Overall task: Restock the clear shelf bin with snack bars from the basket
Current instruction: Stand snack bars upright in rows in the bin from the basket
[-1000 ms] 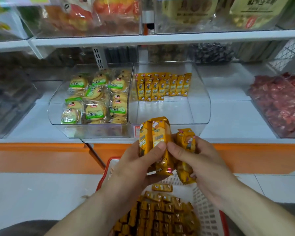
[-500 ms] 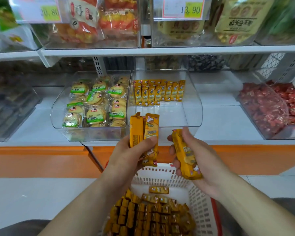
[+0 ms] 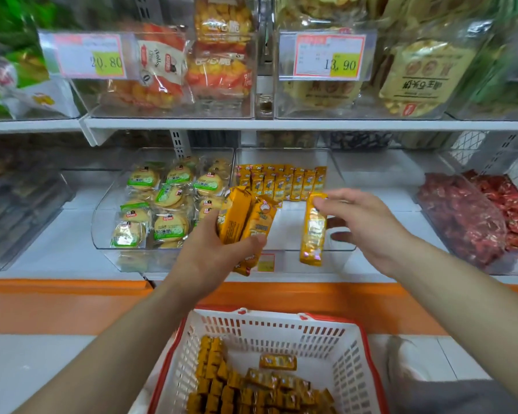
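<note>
Right hand (image 3: 368, 225) raised to bin (image 3: 284, 261); bar (image 3: 313, 231) hangs from fingers (image 3: 331, 201).

Bright, even, soft light leaves only faint shadows, while wide-angle bending bows the shelf (image 3: 311, 124), blur smears the green packets (image 3: 9, 55) and right hand (image 3: 368, 225), and sheen glazes the upper bins (image 3: 356, 110).

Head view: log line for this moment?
phase: restocking | left hand: grips bundle of snack bars | right hand: pinches single bar at clear bin front | basket: holds loose bars
</note>
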### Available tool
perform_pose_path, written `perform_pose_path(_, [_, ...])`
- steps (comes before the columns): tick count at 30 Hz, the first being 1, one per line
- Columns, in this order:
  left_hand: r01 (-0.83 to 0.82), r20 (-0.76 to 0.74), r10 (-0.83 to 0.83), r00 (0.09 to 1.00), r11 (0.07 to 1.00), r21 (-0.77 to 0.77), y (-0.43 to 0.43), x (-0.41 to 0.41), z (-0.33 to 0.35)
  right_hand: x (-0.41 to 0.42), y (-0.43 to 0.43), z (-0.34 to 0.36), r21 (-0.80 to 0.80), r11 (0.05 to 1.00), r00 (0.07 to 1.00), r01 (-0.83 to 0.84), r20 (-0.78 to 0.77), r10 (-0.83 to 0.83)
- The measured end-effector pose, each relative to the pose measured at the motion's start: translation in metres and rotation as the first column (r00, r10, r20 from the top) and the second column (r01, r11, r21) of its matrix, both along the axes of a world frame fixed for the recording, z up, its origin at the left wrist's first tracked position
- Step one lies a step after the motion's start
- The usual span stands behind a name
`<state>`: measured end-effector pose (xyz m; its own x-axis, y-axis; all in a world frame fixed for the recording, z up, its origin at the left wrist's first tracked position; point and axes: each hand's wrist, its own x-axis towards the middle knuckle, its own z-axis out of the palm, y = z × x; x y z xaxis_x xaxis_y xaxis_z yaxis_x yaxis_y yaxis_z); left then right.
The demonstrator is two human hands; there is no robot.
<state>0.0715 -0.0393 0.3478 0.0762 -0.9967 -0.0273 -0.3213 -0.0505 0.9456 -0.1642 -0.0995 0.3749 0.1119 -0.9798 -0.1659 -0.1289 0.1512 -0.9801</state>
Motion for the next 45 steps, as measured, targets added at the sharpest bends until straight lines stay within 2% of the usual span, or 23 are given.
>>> perform_pose_path(5, [-0.067, 0.065, 0.066, 0.996, 0.998, 0.018, -0.021, 0.02, -0.018, 0.007, -0.086, -0.021, -0.187, 0.982, 0.988, 0.025, -0.144, -0.053])
perform_pose_path(7, [-0.084, 0.101, 0.083, 0.991, 0.996, 0.014, -0.028, 0.027, -0.021, 0.015, -0.123, -0.035, -0.277, 0.961, 0.956, 0.017, -0.275, -0.097])
perform_pose_path(9, [-0.087, 0.107, 0.085, 0.991, 0.996, 0.012, -0.031, 0.031, -0.025, 0.022, -0.159, -0.051, -0.351, 0.936, 0.858, -0.014, -0.484, -0.169])
perform_pose_path(11, [-0.066, 0.095, 0.065, 0.993, 0.998, 0.015, -0.033, 0.031, -0.03, 0.03, -0.184, -0.063, -0.352, 0.935, 0.749, -0.033, -0.629, -0.211])
perform_pose_path(18, [-0.05, 0.055, 0.048, 0.997, 0.998, 0.039, -0.041, 0.034, -0.039, 0.057, -0.215, -0.095, -0.353, 0.934, 0.675, 0.058, -0.675, -0.297])
perform_pose_path(24, [-0.049, 0.063, 0.046, 0.997, 0.998, 0.046, -0.043, 0.035, -0.04, 0.056, -0.212, -0.104, -0.299, 0.934, 0.747, 0.197, -0.571, -0.34])
perform_pose_path(29, [-0.067, 0.06, 0.063, 0.996, 0.996, 0.056, -0.041, 0.033, -0.036, 0.052, -0.197, -0.103, -0.225, 0.971, 0.765, 0.081, -0.61, -0.206])
perform_pose_path(31, [-0.071, 0.055, 0.067, 0.996, 0.996, 0.063, -0.04, 0.032, -0.034, 0.046, -0.187, -0.097, -0.197, 0.98, 0.8, 0.037, -0.582, -0.147])
perform_pose_path(33, [-0.073, 0.058, 0.069, 0.996, 0.995, 0.071, -0.038, 0.032, -0.031, 0.041, -0.17, -0.087, -0.191, 0.981, 0.861, 0.045, -0.491, -0.135])
perform_pose_path(36, [-0.066, 0.062, 0.06, 0.996, 0.993, 0.095, -0.036, 0.031, -0.029, 0.034, -0.127, -0.066, -0.227, 0.973, 0.896, 0.044, -0.421, -0.139])
perform_pose_path(38, [-0.052, 0.014, 0.051, 0.999, 0.993, 0.107, -0.034, 0.029, -0.027, 0.032, -0.091, -0.05, -0.166, 0.986, 0.934, -0.033, -0.355, -0.028])
perform_pose_path(41, [-0.019, -0.106, 0.034, 0.994, 0.99, 0.137, -0.029, 0.021, -0.026, 0.033, -0.04, -0.032, -0.016, 0.973, 0.968, -0.229, -0.111, 0.226])
perform_pose_path(45, [0.051, -0.217, -0.017, 0.976, 0.987, 0.153, -0.019, 0.004, -0.021, 0.046, -0.006, -0.023, -0.007, 0.95, 0.949, -0.312, 0.049, 0.312])
